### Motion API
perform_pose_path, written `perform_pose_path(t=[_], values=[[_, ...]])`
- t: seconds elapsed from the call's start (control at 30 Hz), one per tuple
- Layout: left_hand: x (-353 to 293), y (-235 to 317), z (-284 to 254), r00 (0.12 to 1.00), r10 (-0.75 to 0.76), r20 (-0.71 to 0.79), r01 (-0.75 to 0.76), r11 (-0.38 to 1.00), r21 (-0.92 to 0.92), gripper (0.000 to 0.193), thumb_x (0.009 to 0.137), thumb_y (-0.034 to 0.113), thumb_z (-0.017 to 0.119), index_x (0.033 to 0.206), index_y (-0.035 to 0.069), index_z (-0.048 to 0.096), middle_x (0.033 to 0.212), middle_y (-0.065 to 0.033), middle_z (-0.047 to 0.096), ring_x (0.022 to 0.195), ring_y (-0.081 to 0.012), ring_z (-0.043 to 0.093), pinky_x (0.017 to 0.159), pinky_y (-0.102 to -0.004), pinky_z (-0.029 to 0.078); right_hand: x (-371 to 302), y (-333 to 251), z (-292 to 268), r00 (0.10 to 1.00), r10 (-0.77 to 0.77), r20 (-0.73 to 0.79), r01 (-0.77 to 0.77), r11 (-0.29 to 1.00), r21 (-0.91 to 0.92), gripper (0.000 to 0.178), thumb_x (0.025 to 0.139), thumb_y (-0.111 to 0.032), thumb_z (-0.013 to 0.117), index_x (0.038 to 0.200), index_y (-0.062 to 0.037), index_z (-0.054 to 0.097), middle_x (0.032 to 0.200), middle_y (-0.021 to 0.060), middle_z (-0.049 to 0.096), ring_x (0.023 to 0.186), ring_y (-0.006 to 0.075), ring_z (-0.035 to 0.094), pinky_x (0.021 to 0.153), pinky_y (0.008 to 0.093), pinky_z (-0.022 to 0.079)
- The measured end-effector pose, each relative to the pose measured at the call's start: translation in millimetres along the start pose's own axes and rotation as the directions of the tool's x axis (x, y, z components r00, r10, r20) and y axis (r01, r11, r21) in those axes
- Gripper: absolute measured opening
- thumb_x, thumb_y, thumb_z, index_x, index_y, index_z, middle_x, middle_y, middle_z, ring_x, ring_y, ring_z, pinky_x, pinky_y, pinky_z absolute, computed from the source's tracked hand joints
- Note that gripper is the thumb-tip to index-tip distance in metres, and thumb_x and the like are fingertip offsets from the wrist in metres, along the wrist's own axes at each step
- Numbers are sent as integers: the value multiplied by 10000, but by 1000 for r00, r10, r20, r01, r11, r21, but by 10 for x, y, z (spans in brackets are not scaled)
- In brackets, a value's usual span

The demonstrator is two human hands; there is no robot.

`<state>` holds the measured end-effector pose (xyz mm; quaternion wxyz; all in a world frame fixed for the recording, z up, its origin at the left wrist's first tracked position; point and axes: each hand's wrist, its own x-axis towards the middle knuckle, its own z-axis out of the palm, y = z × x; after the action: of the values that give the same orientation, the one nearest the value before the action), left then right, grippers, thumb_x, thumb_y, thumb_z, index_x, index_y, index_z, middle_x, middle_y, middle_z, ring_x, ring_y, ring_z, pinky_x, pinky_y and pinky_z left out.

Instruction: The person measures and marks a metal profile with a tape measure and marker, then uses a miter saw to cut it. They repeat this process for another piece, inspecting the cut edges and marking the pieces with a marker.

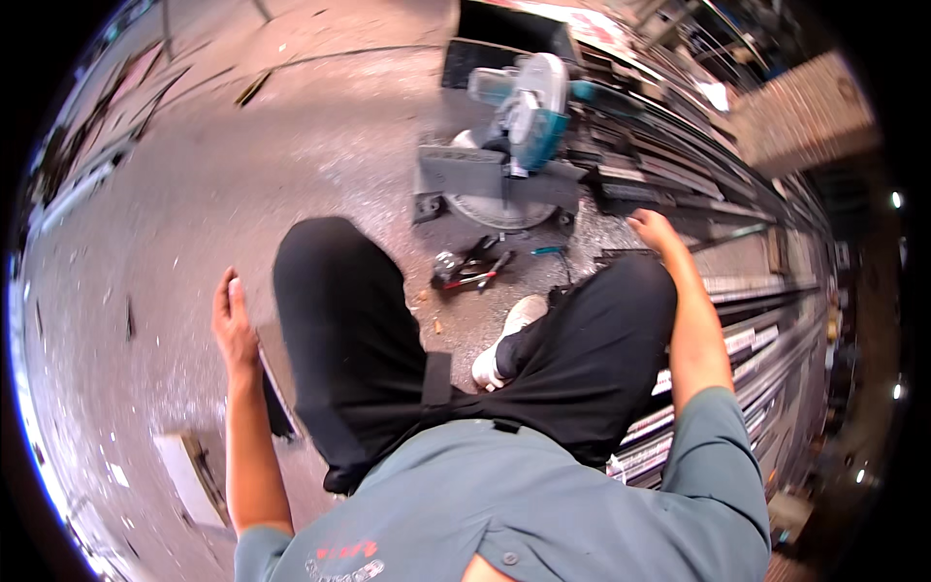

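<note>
My left hand [234, 325] hangs beside my left knee, fingers stretched out and nothing in them. Out past my right knee, my right hand [657, 231] has loosely bent fingers and holds nothing that I can see. It is nearest to the stacked bars on the right. A teal and grey mitre saw [536, 121] stands on the floor ahead, between my knees and beyond them, apart from both hands. Just in front of its base lies a small heap of hand tools [472, 271], one with red handles, partly blurred. A teal-handled tool [548, 251] lies near them.
Long metal bars [722, 344] are stacked along my right side. Behind the saw stands a dark open box [470, 60]. A brick pillar [805, 112] rises at the far right. Scraps and dark strips [254, 88] lie on the floor to the left, with a pale board [192, 475] behind my left arm.
</note>
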<state>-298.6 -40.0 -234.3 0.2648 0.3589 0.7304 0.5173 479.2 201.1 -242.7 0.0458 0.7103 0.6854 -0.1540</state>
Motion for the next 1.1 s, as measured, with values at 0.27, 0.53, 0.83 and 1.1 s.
perform_pose_path(t=[0.27, 0.53, 0.83, 1.1], values=[[-809, 1453, 501, 848, 451, 278, -519, 811, 270, 634, 1083, 357, 558, 1583, -4, 409, 1588, -201, 463, 1480, -343, 435, 1251, -457, 282, 417, -375, 762, 982, -172, 75, 164, 981, 100, 397, 973, -359, 694, 1240, -67, 726, 1237, 209, 719, 1212, 366, 663, 1038, 436, 523], [-782, 1609, 668, 903, 323, 282, -393, 888, 240, 648, 1076, 365, 520, 1591, -3, 385, 1613, -197, 429, 1494, -327, 411, 1265, -446, 261, 835, -972, 1433, 976, -218, -13, 215, 949, 232, 507, 969, -322, 715, 1413, -108, 599, 1332, 142, 624, 1192, 356, 656, 1039, 453, 518], [-732, 1794, 1028, 914, 288, 284, -380, 853, 357, 685, 1048, 396, 516, 1574, -25, 396, 1596, -222, 433, 1482, -347, 415, 1250, -446, 270, 1587, -1263, 1937, 906, -253, -339, 351, 897, 268, 525, 949, -334, 719, 1407, -114, 586, 1217, 146, 650, 1097, 372, 673, 936, 499, 547], [-758, 1862, 1103, 928, 273, 254, -357, 848, 392, 685, 1043, 404, 521, 1565, -26, 412, 1587, -222, 447, 1476, -348, 421, 1251, -443, 262, 1450, -1216, 2015, 919, -215, -330, 342, 851, 398, 374, 959, -259, 714, 1291, -92, 670, 1107, 156, 721, 1001, 351, 714, 868, 460, 568]])
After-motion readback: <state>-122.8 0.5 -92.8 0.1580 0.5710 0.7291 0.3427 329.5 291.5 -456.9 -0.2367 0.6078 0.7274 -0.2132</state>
